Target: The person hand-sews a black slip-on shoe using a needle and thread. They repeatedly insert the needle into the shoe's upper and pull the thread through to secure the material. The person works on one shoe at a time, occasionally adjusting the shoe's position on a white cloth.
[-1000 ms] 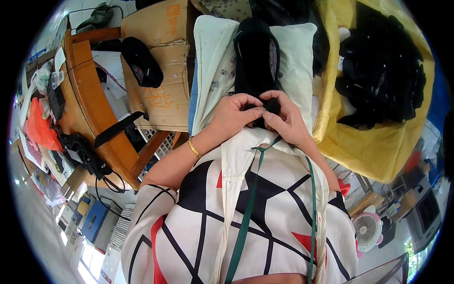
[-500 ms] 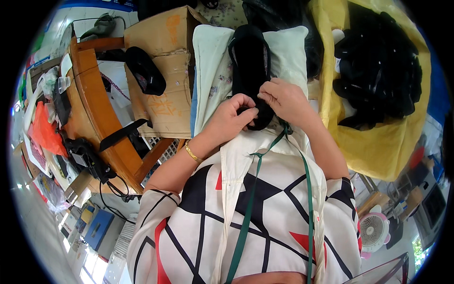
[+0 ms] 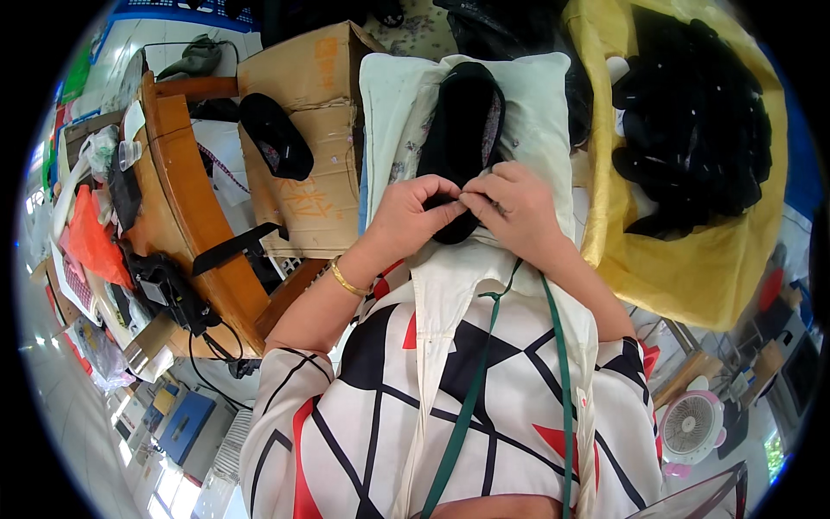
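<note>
A black fabric shoe (image 3: 438, 138) lies on a pale green cushion (image 3: 546, 112) on my lap, its opening facing up and a patterned lining showing along the right inner side. Over the shoe's near end, my left hand (image 3: 411, 214) and my right hand (image 3: 519, 208) meet at the fingertips. Both are pinched closed. Whatever sits between the fingertips is too small to make out. My hands partly cover the near end of the shoe.
Left of the cushion, another black shoe (image 3: 277, 137) rests on a cardboard box (image 3: 333, 160), beside a wooden table (image 3: 186, 164) with cables and bags. At the right, a yellow sack (image 3: 705, 277) holds several black shoes (image 3: 692, 130). A small fan (image 3: 692, 426) stands lower right.
My right hand has come down and left, so its fingertips now meet those of my left hand. The shoe has turned slightly, showing more lining.
</note>
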Available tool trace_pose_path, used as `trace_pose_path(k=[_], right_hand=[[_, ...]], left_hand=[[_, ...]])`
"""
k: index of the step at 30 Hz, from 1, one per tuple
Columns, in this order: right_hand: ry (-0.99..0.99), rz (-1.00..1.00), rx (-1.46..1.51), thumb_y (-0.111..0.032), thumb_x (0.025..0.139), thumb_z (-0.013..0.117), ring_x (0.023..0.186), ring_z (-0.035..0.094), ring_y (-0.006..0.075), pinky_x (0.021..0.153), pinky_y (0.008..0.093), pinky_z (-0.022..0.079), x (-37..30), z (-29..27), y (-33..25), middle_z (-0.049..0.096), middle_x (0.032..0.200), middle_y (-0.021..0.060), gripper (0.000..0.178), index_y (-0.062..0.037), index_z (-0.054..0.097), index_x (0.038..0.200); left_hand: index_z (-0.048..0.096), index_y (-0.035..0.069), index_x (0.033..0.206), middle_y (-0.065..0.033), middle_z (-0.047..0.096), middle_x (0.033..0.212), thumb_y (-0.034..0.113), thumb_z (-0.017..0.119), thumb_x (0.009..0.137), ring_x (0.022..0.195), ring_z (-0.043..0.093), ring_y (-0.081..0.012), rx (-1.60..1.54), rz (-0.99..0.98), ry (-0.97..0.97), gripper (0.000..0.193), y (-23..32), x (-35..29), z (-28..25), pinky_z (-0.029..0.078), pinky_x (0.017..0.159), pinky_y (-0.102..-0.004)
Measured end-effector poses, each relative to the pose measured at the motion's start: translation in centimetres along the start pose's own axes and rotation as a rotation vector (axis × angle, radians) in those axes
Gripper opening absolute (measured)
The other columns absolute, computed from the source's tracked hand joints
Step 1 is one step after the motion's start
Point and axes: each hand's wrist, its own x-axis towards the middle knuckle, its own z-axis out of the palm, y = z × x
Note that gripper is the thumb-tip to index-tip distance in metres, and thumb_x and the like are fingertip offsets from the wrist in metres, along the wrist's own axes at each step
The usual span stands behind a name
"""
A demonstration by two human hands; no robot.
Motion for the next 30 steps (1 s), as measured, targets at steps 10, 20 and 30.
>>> trace_pose_path(k=[10, 20, 30], right_hand=[[0.123, -0.237, 0.018, -0.007, 0.08, 0.069, 0.065, 0.054, 0.0253, 0.054, 0.0317, 0.046, -0.1, 0.0, -2.8, 0.053, 0.072, 0.0072, 0.007, -0.0066, 0.064, 0.084], [0.026, 0.579, 1.054, -0.017, 0.105, 0.048, 0.059, 0.051, 0.007, 0.058, 0.0208, 0.041, -3.5, -4.4, -2.7, 0.054, 0.071, 0.0001, 0.016, -0.0041, 0.05, 0.095], [0.029, 0.386, 1.411, -0.02, 0.1, 0.058, 0.052, 0.035, 0.0045, 0.047, 0.0212, 0.027, -4.5, -5.6, -2.2, 0.044, 0.061, -0.0024, 0.02, -0.0035, 0.05, 0.093]], left_hand=[[0.068, 0.002, 0.099, -0.0114, 0.07, 0.089, 0.009, 0.071, 0.085, 0.079, 0.064, -0.0184, 0.181, -0.062, -0.043, 0.016, 0.8, -0.7, 0.1, 0.05, 0.073, -0.029], [0.068, 0.009, 0.094, -0.0051, 0.069, 0.087, 0.0, 0.071, 0.072, 0.081, 0.063, -0.0273, 0.483, 0.435, 0.067, 0.024, -1.0, -1.4, -0.1, 0.052, 0.07, -0.0366], [0.068, 0.01, 0.093, -0.0027, 0.069, 0.086, -0.001, 0.073, 0.067, 0.079, 0.063, -0.0248, 0.554, 0.54, 0.14, 0.028, -1.9, -0.5, 0.3, 0.052, 0.065, -0.0343]])
